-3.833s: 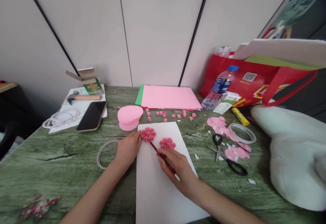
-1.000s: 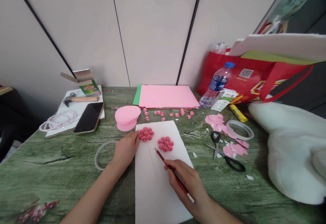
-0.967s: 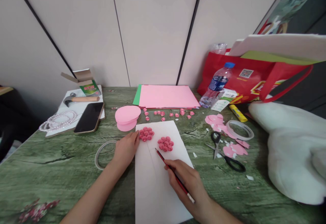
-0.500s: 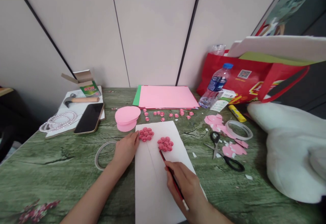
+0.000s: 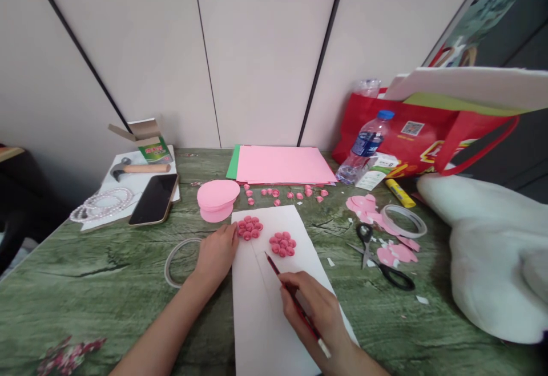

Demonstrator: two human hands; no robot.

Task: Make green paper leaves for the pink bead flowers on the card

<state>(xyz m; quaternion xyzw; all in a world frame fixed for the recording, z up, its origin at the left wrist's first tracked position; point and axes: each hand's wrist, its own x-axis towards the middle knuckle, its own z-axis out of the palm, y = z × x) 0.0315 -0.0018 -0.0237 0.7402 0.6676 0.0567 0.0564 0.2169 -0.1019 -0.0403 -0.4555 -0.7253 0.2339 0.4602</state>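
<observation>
My right hand point(image 5: 314, 307) grips a dark red pencil point(image 5: 305, 314) with a pale end. Its tip meets a white sheet point(image 5: 261, 330), between two clusters of rolled pink paper flowers. The left cluster point(image 5: 250, 227) has a thin pencil line running down from it. A short faint mark joins that line near the tip. The right cluster point(image 5: 283, 244) lies just above and right of the tip. My left hand point(image 5: 217, 252) rests flat on the sheet's left edge, fingertips beside the left cluster, holding nothing. Under its wrist side lies a tape roll point(image 5: 171, 265).
Loose pink rolls point(image 5: 274, 192) lie behind the sheet, near pink paper ovals point(image 5: 217, 199) and stacked coloured paper point(image 5: 285, 165). Scissors point(image 5: 367, 245), scraps and another tape roll point(image 5: 405, 221) sit right. A phone point(image 5: 154, 199) and hammer point(image 5: 143, 168) are left; a bottle point(image 5: 363, 145) stands back right.
The pencil tip has moved left, away from the right cluster's lower edge, toward the long line. My left hand stays at the sheet's edge. The whole view has shifted slightly.
</observation>
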